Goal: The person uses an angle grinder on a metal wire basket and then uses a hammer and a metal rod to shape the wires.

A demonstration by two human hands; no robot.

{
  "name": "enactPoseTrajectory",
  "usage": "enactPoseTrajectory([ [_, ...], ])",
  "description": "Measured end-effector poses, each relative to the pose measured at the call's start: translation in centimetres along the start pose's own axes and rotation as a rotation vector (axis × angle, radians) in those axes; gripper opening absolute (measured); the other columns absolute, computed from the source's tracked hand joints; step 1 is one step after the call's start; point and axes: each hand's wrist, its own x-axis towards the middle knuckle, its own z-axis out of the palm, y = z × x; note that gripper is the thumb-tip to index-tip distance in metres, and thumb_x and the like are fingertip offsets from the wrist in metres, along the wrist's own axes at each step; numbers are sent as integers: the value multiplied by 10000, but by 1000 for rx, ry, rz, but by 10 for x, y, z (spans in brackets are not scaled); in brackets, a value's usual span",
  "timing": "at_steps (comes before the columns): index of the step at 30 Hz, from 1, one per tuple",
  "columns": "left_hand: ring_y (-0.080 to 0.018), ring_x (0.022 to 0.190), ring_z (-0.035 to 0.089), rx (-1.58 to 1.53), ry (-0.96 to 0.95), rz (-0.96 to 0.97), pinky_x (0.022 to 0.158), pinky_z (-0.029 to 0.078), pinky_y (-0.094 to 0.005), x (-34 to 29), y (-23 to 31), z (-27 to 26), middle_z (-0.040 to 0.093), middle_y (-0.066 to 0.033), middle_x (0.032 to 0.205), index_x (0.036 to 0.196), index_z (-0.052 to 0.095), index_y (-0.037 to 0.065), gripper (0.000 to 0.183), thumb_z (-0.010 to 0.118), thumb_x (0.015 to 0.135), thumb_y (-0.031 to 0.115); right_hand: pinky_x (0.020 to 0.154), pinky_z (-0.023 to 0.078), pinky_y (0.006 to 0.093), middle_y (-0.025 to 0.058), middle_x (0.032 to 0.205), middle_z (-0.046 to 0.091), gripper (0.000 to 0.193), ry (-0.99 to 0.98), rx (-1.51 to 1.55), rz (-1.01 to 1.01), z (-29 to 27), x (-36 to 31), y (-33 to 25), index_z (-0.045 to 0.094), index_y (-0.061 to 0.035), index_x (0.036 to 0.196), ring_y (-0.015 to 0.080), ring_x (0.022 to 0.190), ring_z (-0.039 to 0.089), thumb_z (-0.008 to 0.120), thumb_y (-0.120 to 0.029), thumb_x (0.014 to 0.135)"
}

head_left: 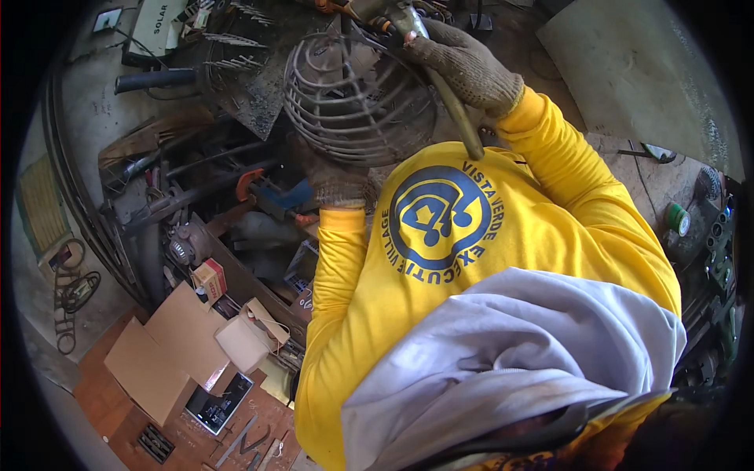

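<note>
We see both of our hands in knitted brown work gloves, with yellow sleeves running up from our chest to them. Our left hand (338, 184) is clenched on the lower rim of a round wire cage (357, 98), a dome of bent steel rings and ribs, and holds it tipped on its side just above that glove. The left forearm rises nearly straight from the elbow, close against our body.

Our right hand (463, 67) sits above and to the right of the cage, its fingers wrapped around a hand-held power tool (397, 20) whose grey head meets the cage's upper edge. The right arm is bent and reaches farther out than the left, the wrist turned inward toward the cage. A dull olive hose or cable (459, 118) runs down from under the right glove and crosses the sleeve toward our chest.

To the left of the left hand lies a heap of dark metal bars and scrap, with an orange and blue clamp (263, 192) just beside the glove. Farther left and nearer to us lie flattened cardboard boxes (169, 353) on the floor. Well to the right of the right arm a green roll of tape (677, 218) sits on a cluttered tabletop (652, 184).
</note>
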Motion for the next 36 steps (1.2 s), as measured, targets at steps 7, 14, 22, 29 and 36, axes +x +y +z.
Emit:
enactPoseTrajectory([
  [7, -402, 1345, 459, -358, -388, -25, 1132, 293, -648, -8, 17, -36, 498, -151, 1471, 1452, 482, 151, 680, 386, 975, 627, 641, 514, 271, 15, 864, 643, 470, 64, -356, 67, -56, 31, 16, 610, -62, 1254, 84, 679, 587, 627, -438, 973],
  [14, -320, 1357, 464, -686, -352, 51, 1151, 327, -567, -14, 41, -71, 507, -79, 1477, 1463, 465, 157, 679, 455, 962, 615, 787, 522, 422, 197, 968, 696, 512, 42, -940, 63, -95, 100, 50, 625, -46, 1193, 317, 887, 698, 623, -469, 906],
  [22, -261, 1217, 585, 587, 207, 623, 1059, 468, -440, 12, 134, -103, 604, -81, 1348, 1344, 562, 96, 609, 760, 862, 413, 853, 515, 463, 208, 1104, 692, 488, 3, -1268, -350, -76, 219, 51, 546, -78, 1332, 402, 1017, 663, 623, -314, 911],
  [29, -199, 1064, 631, 1040, -5, 777, 957, 480, -352, 51, 217, -76, 679, -87, 1140, 1183, 659, -5, 435, 675, 937, 353, 943, 498, 465, 213, 1185, 670, 480, 42, -1429, -143, -70, 248, 27, 550, -103, 1350, 384, 1102, 641, 603, -293, 912],
  [36, -208, 1119, 558, 1501, 27, 460, 1001, 405, -370, 63, 252, -30, 625, -122, 1239, 1259, 592, -54, 588, 635, 948, 443, 795, 565, 436, 143, 1074, 716, 482, 97, -1556, -31, -48, 244, 34, 571, -243, 1351, 334, 968, 701, 595, -188, 872],
])
